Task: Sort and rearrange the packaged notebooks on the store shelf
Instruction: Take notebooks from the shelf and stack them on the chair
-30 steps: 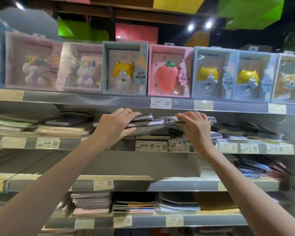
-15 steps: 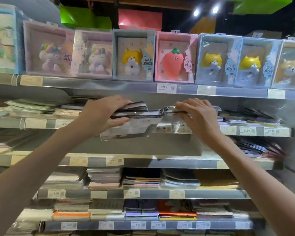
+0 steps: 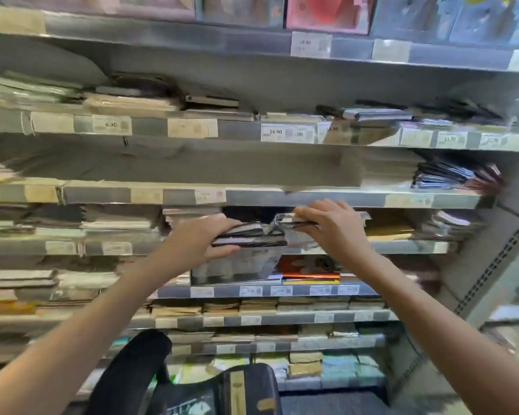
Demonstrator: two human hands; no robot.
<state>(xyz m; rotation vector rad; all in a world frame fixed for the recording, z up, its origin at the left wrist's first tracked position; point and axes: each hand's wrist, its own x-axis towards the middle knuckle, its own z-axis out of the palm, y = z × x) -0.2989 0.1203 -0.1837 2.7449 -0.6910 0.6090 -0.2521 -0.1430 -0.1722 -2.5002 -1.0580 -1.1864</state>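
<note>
Both hands have carried the notebooks [image 3: 249, 235] down, now mid-frame before a lower shelf [image 3: 411, 247]. Left hand [image 3: 198, 241] grips the dark stack; right hand [image 3: 327, 227] pinches the wrapper's end. Carrying step; next, I'd guess, finding a spot.

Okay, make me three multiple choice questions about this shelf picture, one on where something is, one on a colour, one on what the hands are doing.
1. The 34.90 price tag sits:
A. above the hands
B. below the hands
C. on the floor

2. The box front at the top edge is:
A. green
B. black
C. pink

3. The left hand:
A. hangs empty
B. grips the dark packaged notebooks
C. points at a tag

Answers: 1 A, its shelf edge is higher in the picture. 2 C, pink above the top rail. 3 B, fingers curl round the stack, while the right hand pinches its wrapper.
</note>
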